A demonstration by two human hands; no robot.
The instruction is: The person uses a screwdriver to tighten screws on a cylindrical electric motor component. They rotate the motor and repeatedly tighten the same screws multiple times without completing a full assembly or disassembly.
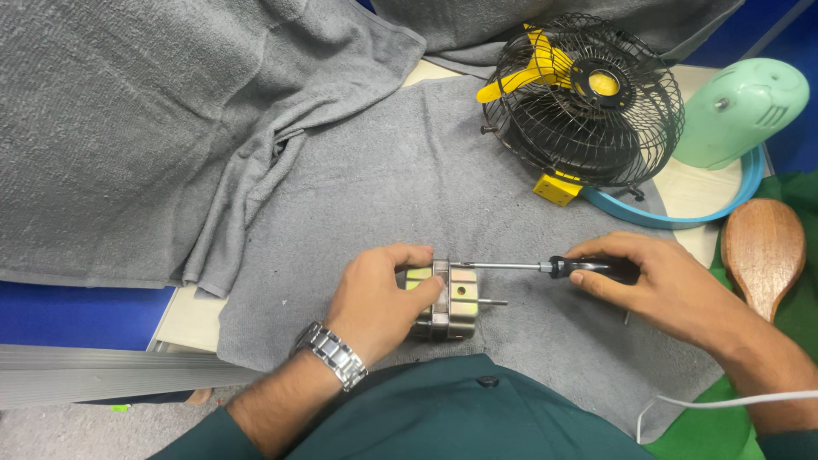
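Small brass-coloured metal fan motor [447, 300] braced on the grey towel [383, 187].
Left hand [375, 298] clamps the motor steady; right hand [660, 285], fingers closed round a black-handled screwdriver [545, 267], sets its tip against the motor's top.

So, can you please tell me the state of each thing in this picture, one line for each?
Motor: lying on its side on the grey towel, shaft pointing right.
Left hand: gripping the motor.
Right hand: closed on the screwdriver handle.
Screwdriver: level, tip at the motor's top edge.
Fan cage: lying tilted, yellow blades inside, apart from the motor.
Green fan housing: detached, resting beside the cage.
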